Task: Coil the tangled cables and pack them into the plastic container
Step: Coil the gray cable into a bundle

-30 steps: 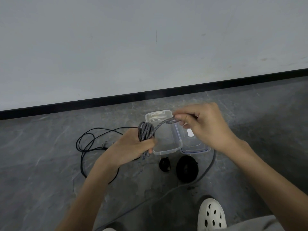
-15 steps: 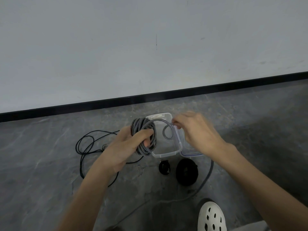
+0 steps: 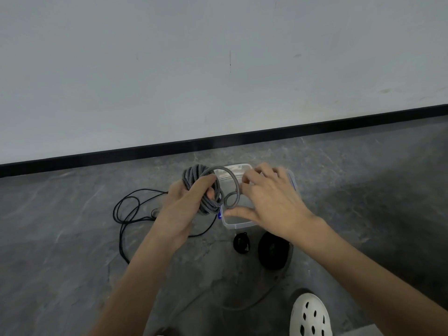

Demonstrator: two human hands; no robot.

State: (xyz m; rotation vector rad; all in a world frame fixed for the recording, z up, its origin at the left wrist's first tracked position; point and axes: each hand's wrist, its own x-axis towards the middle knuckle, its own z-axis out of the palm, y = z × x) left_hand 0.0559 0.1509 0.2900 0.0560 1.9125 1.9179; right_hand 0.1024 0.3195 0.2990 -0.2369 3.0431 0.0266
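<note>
light: dim, flat | shadows: soft, right floor (image 3: 363,202) | blur: slight | edges: wide-angle bowing at skirting (image 3: 266,133)

Loose cable (image 3: 114,210) lies left of the container (image 3: 238,225), small coil (image 3: 241,242) and larger coil (image 3: 274,254) just before it

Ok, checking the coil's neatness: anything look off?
Yes. Between the grey cable coil in the left hand and the right hand, the cable twists into a small stray loop, a kink. The black cable lies tangled on the floor.
</note>
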